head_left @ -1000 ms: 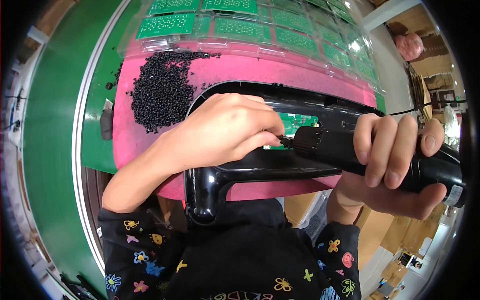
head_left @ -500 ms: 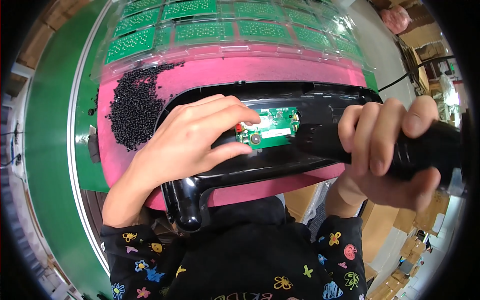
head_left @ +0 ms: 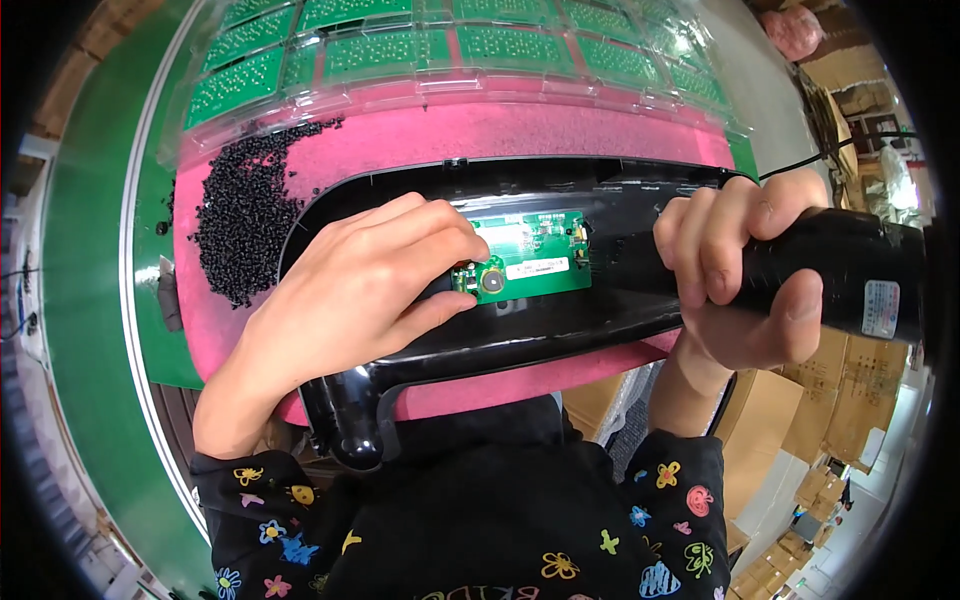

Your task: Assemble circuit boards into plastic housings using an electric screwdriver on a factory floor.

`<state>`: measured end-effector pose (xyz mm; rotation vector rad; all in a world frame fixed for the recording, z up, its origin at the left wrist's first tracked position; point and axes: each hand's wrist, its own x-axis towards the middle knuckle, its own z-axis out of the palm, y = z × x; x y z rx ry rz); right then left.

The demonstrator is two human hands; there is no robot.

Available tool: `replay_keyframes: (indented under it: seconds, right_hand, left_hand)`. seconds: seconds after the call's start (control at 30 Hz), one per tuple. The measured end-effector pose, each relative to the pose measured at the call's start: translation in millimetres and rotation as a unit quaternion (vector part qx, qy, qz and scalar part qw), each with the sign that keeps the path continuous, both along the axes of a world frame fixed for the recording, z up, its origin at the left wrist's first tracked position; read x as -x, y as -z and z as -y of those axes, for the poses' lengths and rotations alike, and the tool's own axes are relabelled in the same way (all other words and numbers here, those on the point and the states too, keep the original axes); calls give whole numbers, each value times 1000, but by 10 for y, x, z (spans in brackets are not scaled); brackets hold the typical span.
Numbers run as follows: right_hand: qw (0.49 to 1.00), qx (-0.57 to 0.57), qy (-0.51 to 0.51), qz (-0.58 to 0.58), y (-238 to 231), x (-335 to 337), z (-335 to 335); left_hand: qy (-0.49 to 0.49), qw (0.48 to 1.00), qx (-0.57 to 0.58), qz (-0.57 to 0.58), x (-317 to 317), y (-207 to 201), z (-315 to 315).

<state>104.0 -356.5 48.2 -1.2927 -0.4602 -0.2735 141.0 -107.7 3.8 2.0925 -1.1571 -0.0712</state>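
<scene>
A green circuit board (head_left: 545,245) with a white label strip and a round component lies in a long, glossy black plastic housing (head_left: 440,350). Over the board's left end is my left hand (head_left: 365,270), its thumb and index finger closed around that edge; the tips hide the parts there. My right hand (head_left: 735,255) wraps around a thick black cylindrical tool (head_left: 845,265) with a small white label, held above the housing's right end. Against the dark plastic, the tool's front end is hard to make out.
Beneath the housing is a pink mat (head_left: 500,125) on a green table (head_left: 100,290). A heap of small black screw-like pieces (head_left: 245,220) lies at left. Clear plastic trays with more green boards (head_left: 390,50) stand at the back. Cardboard boxes (head_left: 845,385) are at right.
The right hand and its tool have shifted left and turned, bringing the tool's label into view. The left fingers have closed in on the board's left end. The view has shifted slightly.
</scene>
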Motion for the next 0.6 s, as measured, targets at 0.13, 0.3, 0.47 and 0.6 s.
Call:
replay_keyframes:
  seconds: [0.13,0.3,0.47,0.6]
  right_hand:
    - [999,29,28,21,-2,0,-26]
    - [999,31,34,23,-41,74,19]
    - [999,25,6,32,-44,101,35]
    - [1000,6,2,11,2,74,21]
  left_hand:
    - [-6,1000,3,9,-12,-24,4]
    - [-11,1000,13,8,-10,-26,-6]
    - [-9,1000,13,14,10,-38,-15]
    - [-11,1000,17,17,8,-36,-17]
